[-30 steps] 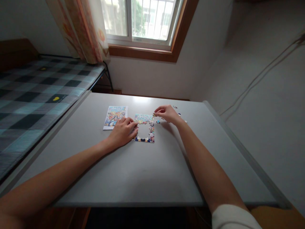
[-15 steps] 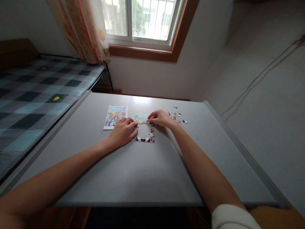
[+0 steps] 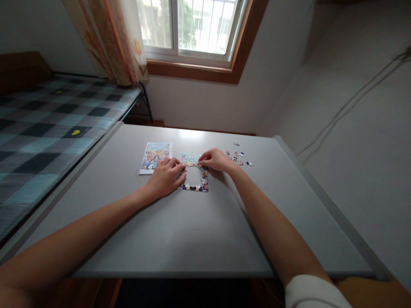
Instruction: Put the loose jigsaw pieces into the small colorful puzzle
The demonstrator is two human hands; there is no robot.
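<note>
A partly assembled jigsaw puzzle (image 3: 206,182) lies on the table as a colourful rectangular frame, with bare tabletop showing through its middle. My left hand (image 3: 165,176) rests on its left side, fingers spread and lying over the edge. At the puzzle's upper right, my right hand (image 3: 215,160) has thumb and fingers pinched together on what looks like a puzzle piece, mostly hidden by the fingertips. Left of the puzzle is a printed reference picture (image 3: 156,150), its lower right corner partly covered by my left hand.
Several loose puzzle pieces (image 3: 236,156) are scattered to the right, beyond my right hand. The pale table (image 3: 180,239) stands by a window (image 3: 192,30). A bed with a checked cover (image 3: 80,107) is along the left, and a cable (image 3: 340,111) runs down the right wall.
My right fingertips have shifted very slightly left and down on the puzzle's upper right. My left hand stays in the same place.
</note>
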